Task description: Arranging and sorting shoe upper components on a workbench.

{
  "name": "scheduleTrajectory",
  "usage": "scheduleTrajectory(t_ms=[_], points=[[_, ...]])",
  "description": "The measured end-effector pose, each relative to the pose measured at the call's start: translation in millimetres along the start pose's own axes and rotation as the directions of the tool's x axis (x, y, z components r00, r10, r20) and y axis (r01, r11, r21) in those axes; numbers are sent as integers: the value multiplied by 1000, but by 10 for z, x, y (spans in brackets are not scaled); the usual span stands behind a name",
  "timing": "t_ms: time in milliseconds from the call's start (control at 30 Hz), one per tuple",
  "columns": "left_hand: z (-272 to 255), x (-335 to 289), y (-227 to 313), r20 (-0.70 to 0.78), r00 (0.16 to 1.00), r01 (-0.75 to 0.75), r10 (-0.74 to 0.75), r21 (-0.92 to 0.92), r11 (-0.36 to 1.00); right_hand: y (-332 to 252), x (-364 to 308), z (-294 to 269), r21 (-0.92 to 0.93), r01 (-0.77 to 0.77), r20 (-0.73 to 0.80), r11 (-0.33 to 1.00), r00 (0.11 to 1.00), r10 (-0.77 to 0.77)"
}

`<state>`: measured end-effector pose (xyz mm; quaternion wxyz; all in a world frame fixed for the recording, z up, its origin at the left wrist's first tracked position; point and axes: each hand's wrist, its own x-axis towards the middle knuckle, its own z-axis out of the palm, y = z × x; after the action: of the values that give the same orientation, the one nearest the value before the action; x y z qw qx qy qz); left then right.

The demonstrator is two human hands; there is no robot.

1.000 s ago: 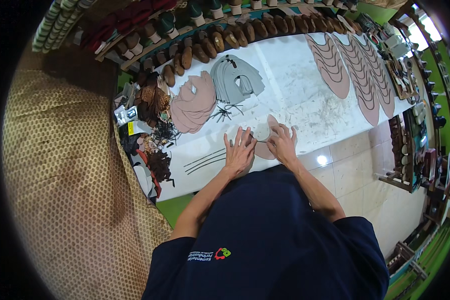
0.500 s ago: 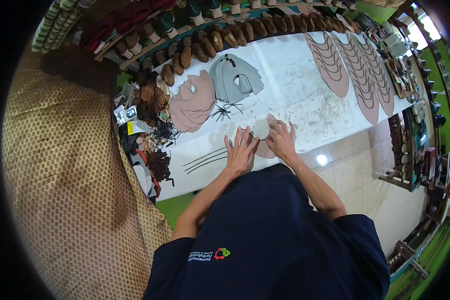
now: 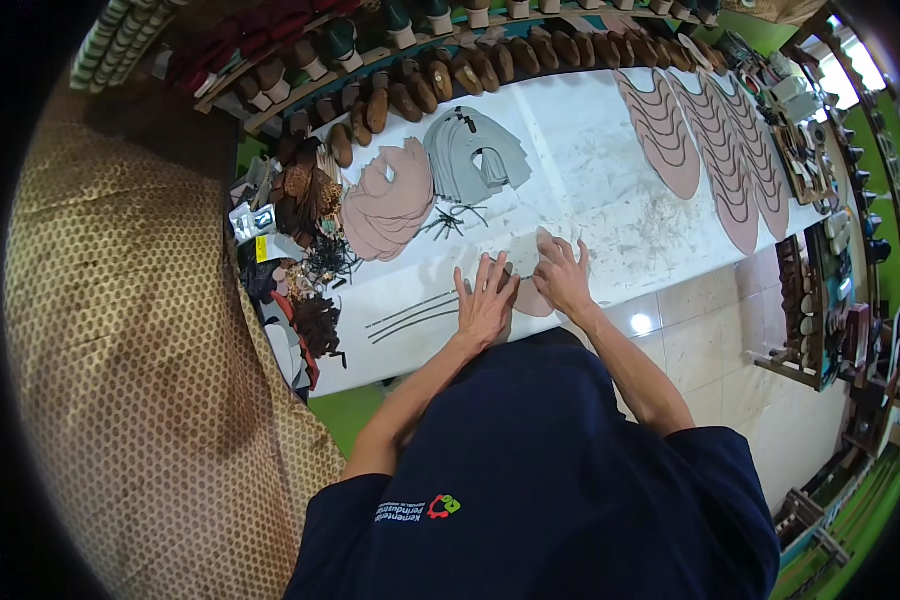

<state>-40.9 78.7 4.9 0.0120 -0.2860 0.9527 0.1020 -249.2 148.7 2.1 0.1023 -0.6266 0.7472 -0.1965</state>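
A pink horseshoe-like cut piece (image 3: 535, 300), perhaps leather, lies at the table's near edge, mostly covered by my hands. My left hand (image 3: 487, 305) rests flat over its left side with fingers spread. My right hand (image 3: 567, 285) is bent over its right side, thumb and fingers pinched down on what looks like the end of a thin dark strip (image 3: 526, 278), which runs between the two hands. Left of my left hand, a few loose dark strips (image 3: 410, 322) lie side by side on the white table (image 3: 600, 225).
Beyond my hands are stacks of pink pieces (image 3: 385, 205) and grey pieces (image 3: 470, 160), with short dark strips (image 3: 455, 220) nearby. Overlapping dark-edged pink pieces (image 3: 735, 160) lie at right. Brown shoe lasts (image 3: 440, 80) line the far edge; scraps (image 3: 315, 325) clutter the left end.
The view has shifted slightly. My left hand's fingers lie a little flatter on the piece; my right hand stays almost in place.
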Motion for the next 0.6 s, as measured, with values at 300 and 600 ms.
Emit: scheduleTrajectory(t_ms=[300,600], points=[[-3,-9,44,-9,1000,24,-25,-12,1000,-32,23,-32,-22,-3,19,1000,1000,4],[-72,33,167,-4,999,35,-35,12,999,-11,33,-27,-34,3,35,999,999,-2]])
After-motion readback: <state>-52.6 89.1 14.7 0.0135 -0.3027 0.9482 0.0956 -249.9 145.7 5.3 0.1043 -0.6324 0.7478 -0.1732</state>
